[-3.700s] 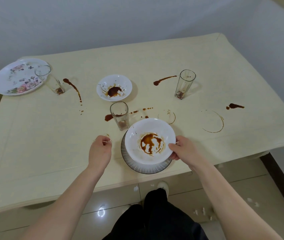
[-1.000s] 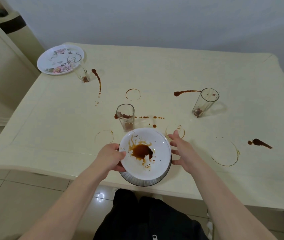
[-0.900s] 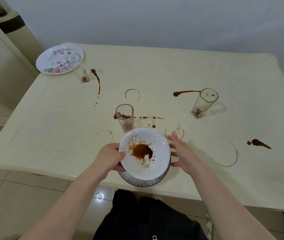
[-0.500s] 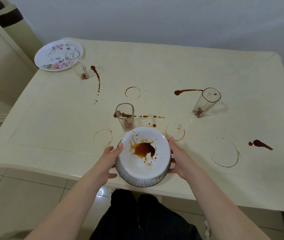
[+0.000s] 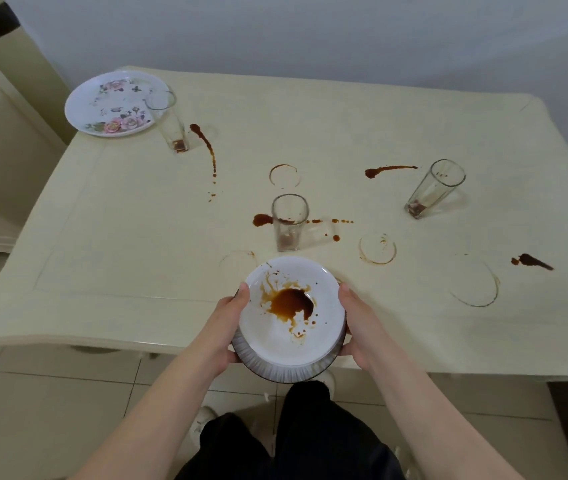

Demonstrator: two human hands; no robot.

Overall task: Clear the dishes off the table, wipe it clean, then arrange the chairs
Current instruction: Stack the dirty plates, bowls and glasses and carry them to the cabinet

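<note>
Both hands had closed on the bowl stack since half a second before, left hand (image 5: 224,327) and right hand (image 5: 358,323) gripping opposite sides of the ribbed bowl (image 5: 275,370). White bowl (image 5: 293,337), sauce-stained, nested inside, held at the near edge of the table (image 5: 130,216). Three glasses (image 5: 289,223) and a floral plate (image 5: 116,102) stood on the stained top.

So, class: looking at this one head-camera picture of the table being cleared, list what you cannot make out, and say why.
- Dark ribbed dish: only its rim shows in the head view; the white bowl stacked in it covers the inside.
- Left hand and right hand: the fingers under the stack are hidden by it.
- Chairs: none in the head view.
- Table legs: hidden under the tabletop.
</note>
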